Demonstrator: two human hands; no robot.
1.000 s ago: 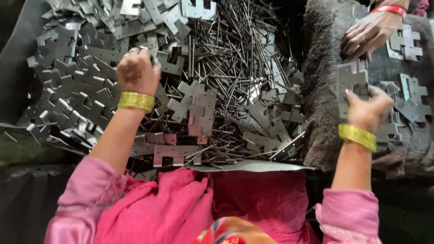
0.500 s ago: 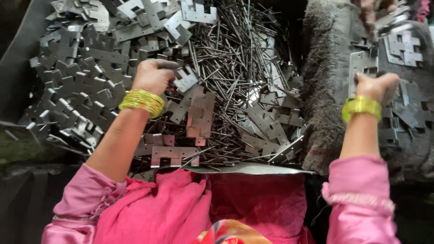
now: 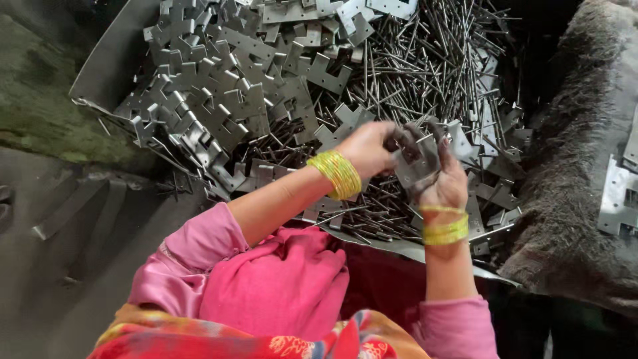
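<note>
A flat, notched grey metal plate [image 3: 417,159] is held between the left hand [image 3: 369,149] and the right hand [image 3: 442,176], both closed on it, above a crowded heap of similar plates [image 3: 219,100] and thin steel pins [image 3: 425,63]. Little open room is left; a shaggy dark cloth [image 3: 571,199] borders the right edge.

I saw dull grey steel on the notched plates [image 3: 219,100] and darker grey on the pins [image 3: 425,60], yellow-gold bangles [image 3: 340,174] on both wrists, bright pink sleeves [image 3: 193,256], a deeper pink cloth [image 3: 286,279] edged with an orange-red pattern, and a grey-brown furry mat [image 3: 571,173]
</note>
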